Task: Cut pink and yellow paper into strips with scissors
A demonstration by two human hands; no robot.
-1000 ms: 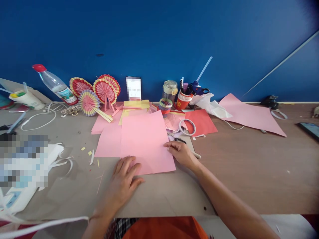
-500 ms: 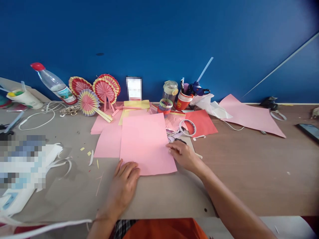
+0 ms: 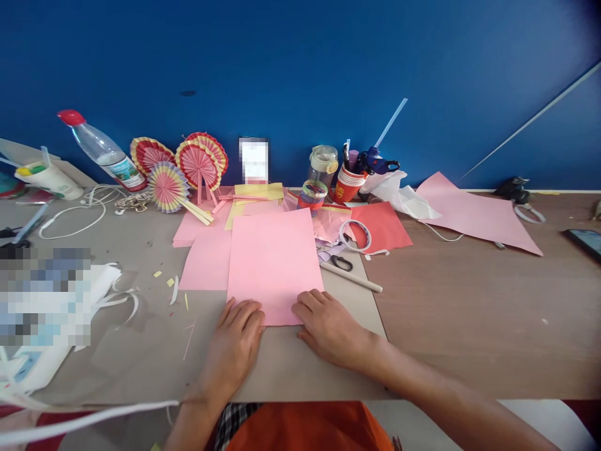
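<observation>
A sheet of pink paper (image 3: pixel 275 260) lies in front of me, partly over other pink sheets (image 3: pixel 204 260). My left hand (image 3: pixel 237 335) is at its near left corner, fingers bent over the edge and closed on the paper. At the near right corner, my right hand (image 3: pixel 331 326) has its fingers on top and its thumb low by the edge, closed on the sheet. The fingers cover both near corners. Just beyond the right hand lie scissors with a black handle (image 3: pixel 342 263) and a pale stick (image 3: pixel 352 277).
Folded paper fans (image 3: pixel 198 164) lean at the back beside a tilted bottle (image 3: pixel 106 153) and a phone (image 3: pixel 255 161). A red paper cup (image 3: pixel 348 185) with tools, a tape roll (image 3: pixel 355 235) and red paper (image 3: pixel 382 227) lie behind right. A power strip (image 3: pixel 35 363) is at left.
My right hand has moved from the sheet's right edge down and left to its near edge, uncovering the scissors and stick. My left hand stays at the near left corner.
</observation>
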